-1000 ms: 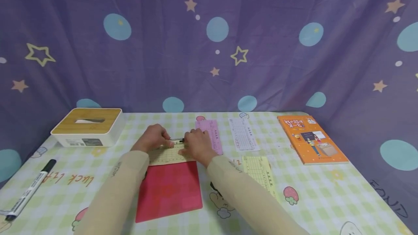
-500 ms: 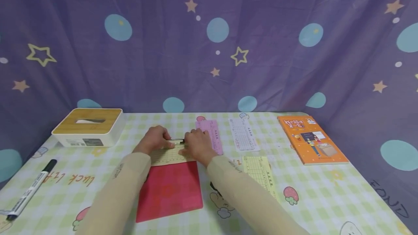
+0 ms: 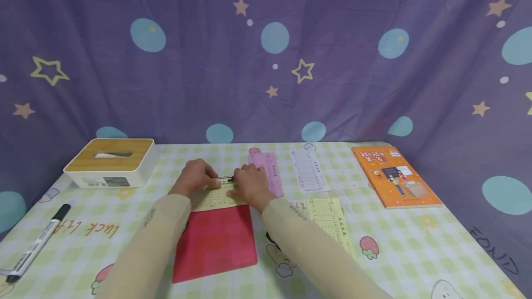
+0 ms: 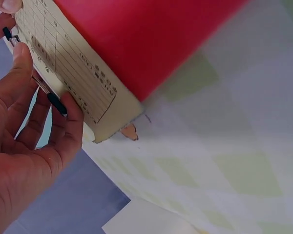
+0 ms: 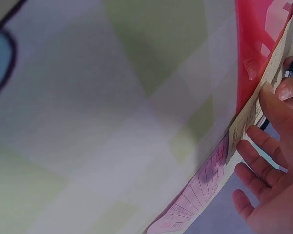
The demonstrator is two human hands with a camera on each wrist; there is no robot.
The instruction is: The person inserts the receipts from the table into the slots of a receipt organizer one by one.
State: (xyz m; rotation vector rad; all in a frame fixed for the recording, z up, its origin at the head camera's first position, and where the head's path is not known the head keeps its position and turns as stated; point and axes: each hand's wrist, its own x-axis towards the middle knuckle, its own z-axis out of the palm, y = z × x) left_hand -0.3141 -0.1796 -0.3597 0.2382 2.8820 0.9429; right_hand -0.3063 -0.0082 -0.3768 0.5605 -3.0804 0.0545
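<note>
Both hands are at the far edge of a glossy red folder [image 3: 216, 243], where a yellow printed paper slip [image 3: 216, 201] lies across its top. A thin metal clip [image 4: 43, 87] with black ends runs along the slip's far edge. My left hand [image 3: 194, 178] pinches this clip, thumb on top and fingers curled at its far side. My right hand [image 3: 252, 184] grips the slip's far edge by the clip's right end, its thumb [image 5: 273, 102] on the paper. Part of the clip is hidden by fingers. A pink slip [image 3: 271, 172] lies just right of my right hand.
A white slip [image 3: 308, 170] and another yellow slip [image 3: 330, 219] lie to the right. An orange book [image 3: 396, 176] is at the far right. A tissue box [image 3: 110, 163] with a wooden lid and a marker [image 3: 39, 243] are on the left. A purple curtain [image 3: 332, 86] hangs behind.
Both hands stay at the clip and the slip, with only a slight shift of the left hand. The head view moves a little; the other things lie as before.
</note>
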